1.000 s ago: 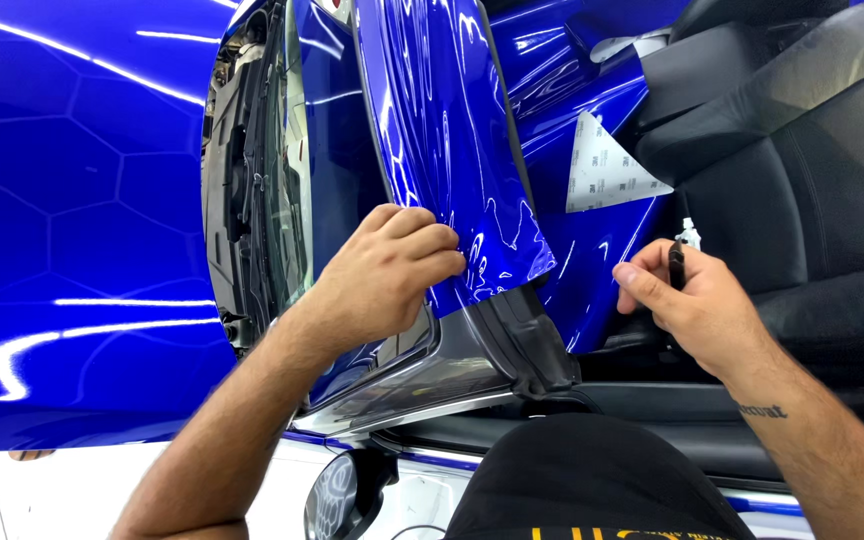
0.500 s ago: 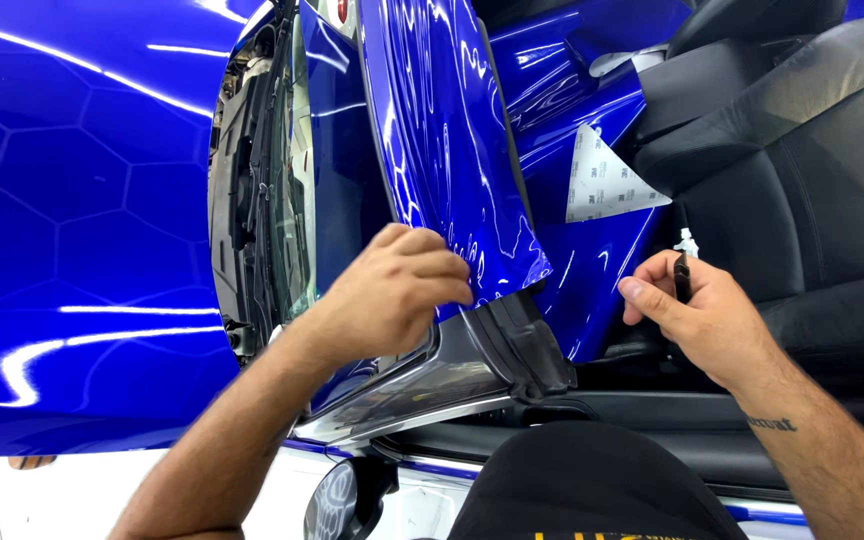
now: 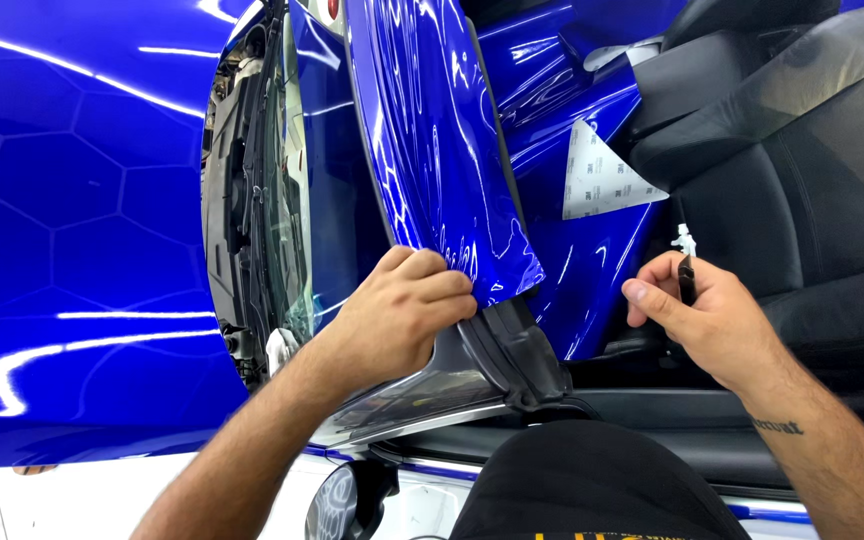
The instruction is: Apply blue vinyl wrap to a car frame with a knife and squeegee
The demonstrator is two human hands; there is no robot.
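Observation:
My left hand (image 3: pixel 404 312) pinches the lower edge of a glossy blue vinyl film (image 3: pixel 434 150) that covers a car's door pillar. Just below my fingers the film's corner hangs loose over a black rubber seal (image 3: pixel 517 345). My right hand (image 3: pixel 704 318) holds a slim black knife (image 3: pixel 687 272) with a small white tip, pointing up, to the right of the pillar and apart from the film. A flap of white backing paper (image 3: pixel 600 175) peels off the blue film further up.
A black leather car seat (image 3: pixel 802 180) fills the right side. The blue wrapped body panel (image 3: pixel 72 230) spreads to the left, with an open gap showing dark inner parts (image 3: pixel 252 220). My dark-clothed knee (image 3: pixel 592 480) is at the bottom.
My left hand has kept its grip on the film's edge with little shift. My right hand has lifted slightly and turned, the knife now more upright.

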